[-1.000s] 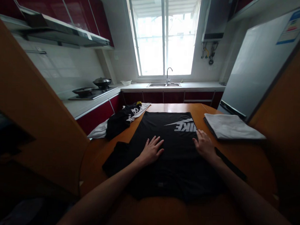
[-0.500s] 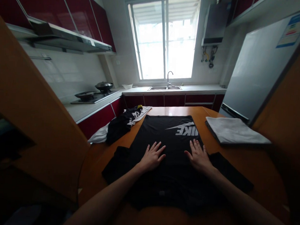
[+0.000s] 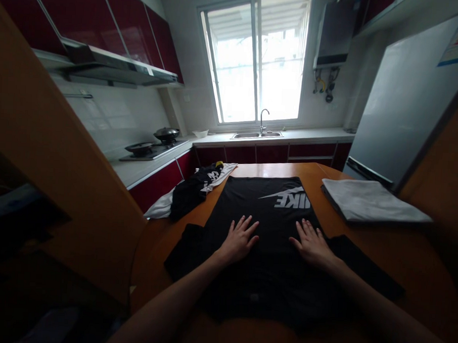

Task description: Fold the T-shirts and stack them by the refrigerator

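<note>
A black T-shirt [image 3: 263, 264] lies spread on the wooden table [image 3: 153, 259], its hem toward the window and its collar toward me. White lettering and a swoosh show upside down near its far right corner. My left hand [image 3: 238, 240] rests flat on the left half of the shirt, fingers spread. On the right half lies my right hand [image 3: 311, 243], palm down below the lettering, with the thumb held apart. Both sleeves stick out to the sides, the left one partly bunched. The collar end is dark and hard to make out.
Rumpled black and white clothes [image 3: 192, 192] lie at the table's far left. A folded whitish cloth [image 3: 372, 200] sits at the right, over something dark. Beyond are a stove with pans [image 3: 166, 134], a sink [image 3: 257, 135] and a fridge [image 3: 402, 103].
The view has shifted, so the whole scene sits slightly further right. My right hand has slid a little toward me on the shirt; my left hand stays at about the same place.
</note>
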A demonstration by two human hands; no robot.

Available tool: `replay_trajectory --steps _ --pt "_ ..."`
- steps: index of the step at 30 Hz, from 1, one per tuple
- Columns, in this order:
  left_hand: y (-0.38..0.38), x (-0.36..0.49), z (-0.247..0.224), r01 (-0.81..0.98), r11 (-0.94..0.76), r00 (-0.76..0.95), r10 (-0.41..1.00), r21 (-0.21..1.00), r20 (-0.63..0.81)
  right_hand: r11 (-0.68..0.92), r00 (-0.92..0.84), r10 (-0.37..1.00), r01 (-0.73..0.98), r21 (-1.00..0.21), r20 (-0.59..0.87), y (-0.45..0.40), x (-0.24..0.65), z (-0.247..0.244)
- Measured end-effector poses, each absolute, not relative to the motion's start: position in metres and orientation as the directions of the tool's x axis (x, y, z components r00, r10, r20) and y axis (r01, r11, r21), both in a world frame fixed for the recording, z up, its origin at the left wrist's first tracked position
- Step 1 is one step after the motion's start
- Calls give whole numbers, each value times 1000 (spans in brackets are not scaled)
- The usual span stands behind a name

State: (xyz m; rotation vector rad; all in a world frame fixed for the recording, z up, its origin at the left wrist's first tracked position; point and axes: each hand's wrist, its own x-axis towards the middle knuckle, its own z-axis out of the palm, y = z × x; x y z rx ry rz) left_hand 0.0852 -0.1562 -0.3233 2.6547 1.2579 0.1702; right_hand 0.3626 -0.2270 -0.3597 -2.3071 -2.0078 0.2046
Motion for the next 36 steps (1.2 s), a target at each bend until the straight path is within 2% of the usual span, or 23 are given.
replay_trajectory --steps 5,19,27,32,36 --pt "-161 81 -312 763 -610 607 790 216 86 -110 105 994 983 -150 -39 -221 375 -362" --pt "-156 61 -310 836 -525 537 843 157 -41 -138 135 990 980 -141 -31 -220 382 -362" --pt "-153 61 -314 854 -470 500 860 222 -106 -143 137 989 980 -142 -50 -219 384 -357" --pt "-149 62 -317 826 -509 539 839 244 -75 -164 156 986 977 -136 -62 -219 390 -360" --pt "-136 40 -300 826 -517 533 846 226 -13 -146 145 989 977 -157 -20 -218 398 -367"
